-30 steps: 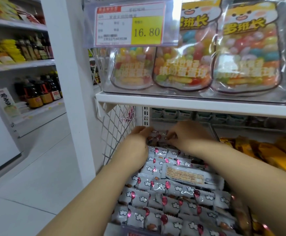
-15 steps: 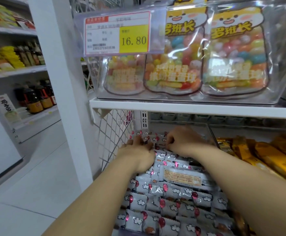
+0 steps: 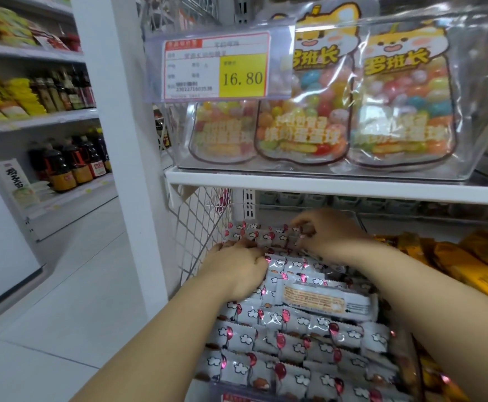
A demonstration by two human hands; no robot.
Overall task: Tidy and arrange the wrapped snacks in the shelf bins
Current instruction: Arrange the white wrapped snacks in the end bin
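Observation:
Small white wrapped snacks printed with red balloons and clouds fill a clear shelf bin in rows. A longer white bar with an orange label lies crosswise on top of them. My left hand is at the back left of the bin, its fingers curled down onto the wrappers there. My right hand reaches to the back row and pinches one wrapped snack between thumb and fingers. Both forearms stretch over the bin and hide part of the rows.
A wire mesh panel closes the bin's left side. The white shelf just above carries a clear bin of candy-ball bags with a 16.80 price tag. Yellow wrapped bars lie to the right. A white pillar stands left.
My left hand has drawn back a little from the rear row toward me. My right hand stays at the back, now pinching a wrapper. The view has tilted slightly upward.

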